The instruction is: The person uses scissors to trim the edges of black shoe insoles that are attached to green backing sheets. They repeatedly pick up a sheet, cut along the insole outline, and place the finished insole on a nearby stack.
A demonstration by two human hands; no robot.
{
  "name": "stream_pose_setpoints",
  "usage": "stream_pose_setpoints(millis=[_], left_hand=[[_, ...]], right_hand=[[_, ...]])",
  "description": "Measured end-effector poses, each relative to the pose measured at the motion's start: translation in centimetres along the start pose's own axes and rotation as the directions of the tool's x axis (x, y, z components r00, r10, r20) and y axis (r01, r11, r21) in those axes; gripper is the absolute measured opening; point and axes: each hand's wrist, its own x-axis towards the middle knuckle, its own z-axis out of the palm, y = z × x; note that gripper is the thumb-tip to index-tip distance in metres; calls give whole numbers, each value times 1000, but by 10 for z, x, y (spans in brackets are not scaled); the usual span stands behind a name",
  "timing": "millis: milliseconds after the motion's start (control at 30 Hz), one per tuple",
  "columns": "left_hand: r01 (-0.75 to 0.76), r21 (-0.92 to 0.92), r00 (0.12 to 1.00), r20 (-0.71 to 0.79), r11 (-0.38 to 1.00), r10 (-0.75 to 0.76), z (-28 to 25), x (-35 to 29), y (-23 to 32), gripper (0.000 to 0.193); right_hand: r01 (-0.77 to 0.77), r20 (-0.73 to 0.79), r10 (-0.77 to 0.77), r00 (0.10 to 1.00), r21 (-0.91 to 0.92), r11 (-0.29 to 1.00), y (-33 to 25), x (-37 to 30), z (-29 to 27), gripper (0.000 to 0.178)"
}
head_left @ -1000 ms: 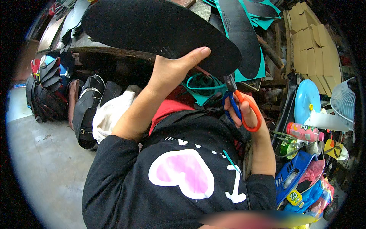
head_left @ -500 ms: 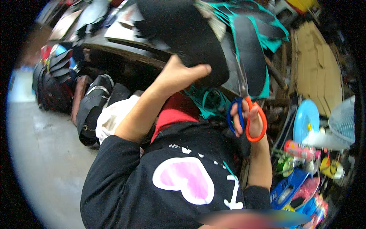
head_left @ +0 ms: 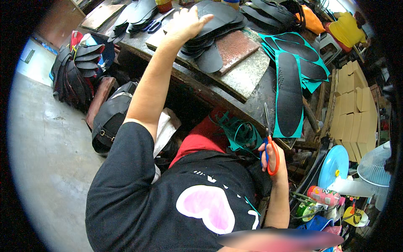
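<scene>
At the far edge of the view my left hand [head_left: 187, 26], fingers and thumb spread, reaches over a heap of black insole-shaped pieces [head_left: 216, 21]. Whether its fingertips touch the top piece I cannot tell. Lower, at the right, my right hand [head_left: 275, 158] has its fingers through the orange and blue handles of scissors [head_left: 270, 147]. Their blades point away from me, almost together. Just beyond them lies a teal sheet [head_left: 297, 131] bearing a long black insole shape [head_left: 289, 92]. More black-and-teal pieces [head_left: 308, 67] lie behind it.
A reddish block [head_left: 237, 49] and a pale speckled slab [head_left: 249, 77] rest on the workbench [head_left: 193, 86]. Blue-handled scissors [head_left: 154, 26] lie farther left. Teal offcuts [head_left: 241, 134] hang by my lap. Cardboard [head_left: 352, 113] and a fan [head_left: 375, 166] stand right; a person in yellow [head_left: 346, 29] is beyond.
My left hand has moved away from me over the heap; the large black piece that it held close up is no longer in its grip. The scissors, still in my right hand, appear slightly lower.
</scene>
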Motion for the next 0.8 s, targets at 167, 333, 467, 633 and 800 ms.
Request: stream_pose_setpoints(millis=[167,333,467,633,800], left_hand=[[-17,-23,990,138,1000,20,2,-11,4,99],[89,215,988,-145,972,-58,-22,-24,29,82],[-184,-232,978,53,955,201,-16,-40,89,80],[-763,-459,608,-274,454,745,2,-84,190,67],[-740,-657,464,-343,144,817,8,-107,238,70]], right_hand=[[130,-110,-126,986,33,991,-18,-18,-17,68],[35,-576,-175,798,-246,969,-31,-9,-74,31],[3,-623,-356,697,-494,869,-17,18,-94,41],[80,-572,-397,718,-498,863,-7,35,-84,38],[341,-456,-240,857,152,928,-22,5,-74,41]])
